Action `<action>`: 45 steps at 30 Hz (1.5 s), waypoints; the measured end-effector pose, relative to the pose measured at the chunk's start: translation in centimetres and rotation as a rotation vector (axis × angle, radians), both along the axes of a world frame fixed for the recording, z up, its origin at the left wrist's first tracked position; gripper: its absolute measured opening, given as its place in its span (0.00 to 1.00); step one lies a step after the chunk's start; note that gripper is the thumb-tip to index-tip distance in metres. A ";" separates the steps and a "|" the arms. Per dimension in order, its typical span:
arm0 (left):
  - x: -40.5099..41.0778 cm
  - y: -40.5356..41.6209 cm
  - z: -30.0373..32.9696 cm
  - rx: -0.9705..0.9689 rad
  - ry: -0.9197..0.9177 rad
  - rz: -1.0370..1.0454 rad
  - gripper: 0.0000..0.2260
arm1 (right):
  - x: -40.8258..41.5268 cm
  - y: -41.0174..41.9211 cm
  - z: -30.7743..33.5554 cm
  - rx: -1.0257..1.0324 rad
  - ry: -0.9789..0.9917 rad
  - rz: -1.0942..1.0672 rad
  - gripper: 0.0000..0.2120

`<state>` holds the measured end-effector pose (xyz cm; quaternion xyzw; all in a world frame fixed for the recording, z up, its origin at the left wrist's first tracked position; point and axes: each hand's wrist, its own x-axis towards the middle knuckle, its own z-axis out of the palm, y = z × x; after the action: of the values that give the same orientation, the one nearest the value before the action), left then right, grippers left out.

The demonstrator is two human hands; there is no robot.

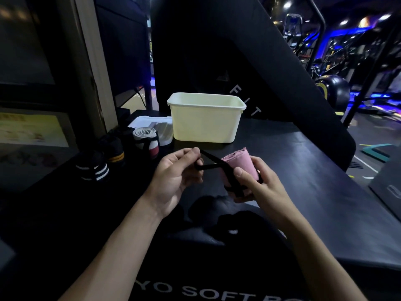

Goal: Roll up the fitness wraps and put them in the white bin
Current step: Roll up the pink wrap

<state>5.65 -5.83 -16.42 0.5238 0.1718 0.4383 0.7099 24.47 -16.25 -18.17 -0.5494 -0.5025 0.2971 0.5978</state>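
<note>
A rolled pink fitness wrap is held above the black padded surface by my right hand, thumb pressing on its front. A black strap runs from the roll to my left hand, which pinches its loop end between thumb and fingers. The white bin stands upright just beyond my hands. To the left lie other rolled wraps: a grey and white one with a red band, a black one with yellow stripes, and a black one with white stripes.
The bin's white lid lies flat left of the bin. A tall black padded panel rises behind the bin. The black surface drops off at its right edge to the gym floor, with exercise machines beyond.
</note>
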 end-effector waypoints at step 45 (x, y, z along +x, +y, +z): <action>3.4 -0.2 -4.2 0.704 0.347 0.653 0.14 | -3.5 0.8 -0.1 0.195 -0.104 -0.049 0.17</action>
<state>9.00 -6.06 -20.65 0.7152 0.2839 0.5753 0.2772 20.97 -15.41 -18.27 -0.5155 -0.5457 0.2030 0.6287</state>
